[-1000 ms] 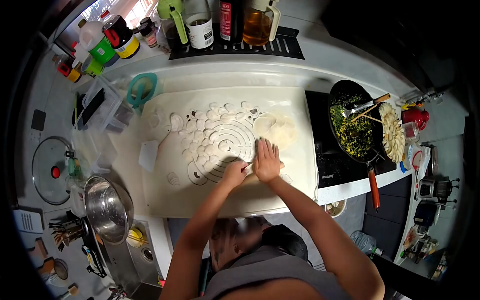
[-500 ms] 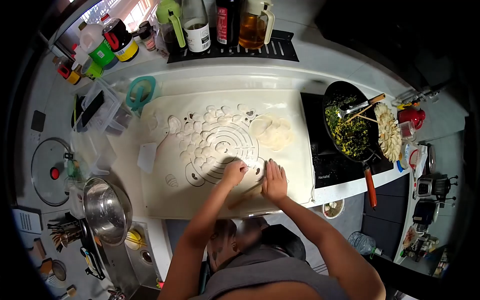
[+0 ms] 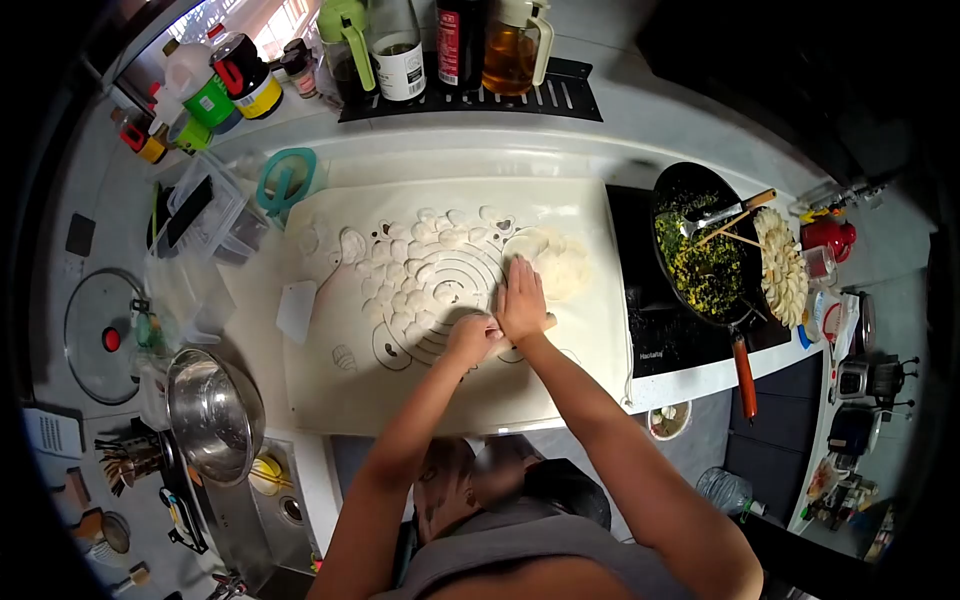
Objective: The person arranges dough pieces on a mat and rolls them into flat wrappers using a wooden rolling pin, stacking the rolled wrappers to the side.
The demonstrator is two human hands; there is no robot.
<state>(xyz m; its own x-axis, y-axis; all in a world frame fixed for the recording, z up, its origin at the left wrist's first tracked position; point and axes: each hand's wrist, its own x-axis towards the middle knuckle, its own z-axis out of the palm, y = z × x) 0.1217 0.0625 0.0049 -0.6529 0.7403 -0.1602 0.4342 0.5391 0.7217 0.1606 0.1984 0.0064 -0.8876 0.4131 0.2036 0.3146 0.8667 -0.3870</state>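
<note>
My right hand (image 3: 522,303) lies flat with its fingers stretched forward over a wooden rolling pin (image 3: 549,321), whose tip shows at the hand's right side. Close beside it, my left hand (image 3: 474,338) is closed, its fingertips pinching the edge of a pale dough wrapper mostly hidden by the hands. Both hands are over a cream mat (image 3: 450,400) printed with dark rings. Several small flattened dough pieces (image 3: 408,295) are scattered beyond my left hand. Rolled thin wrappers (image 3: 565,268) overlap in a pile past my right fingertips.
A white scraper (image 3: 296,311) lies at the mat's left. On the right, a wok (image 3: 748,375) of chopped green and yellow filling sits on the black cooktop (image 3: 650,335), beside pleated dumplings (image 3: 781,262). A steel bowl (image 3: 215,420) stands at left; bottles (image 3: 400,65) line the back.
My right hand has moved forward and left, up against my left hand, and the rolling pin has moved forward with it. My left hand has shifted only slightly.
</note>
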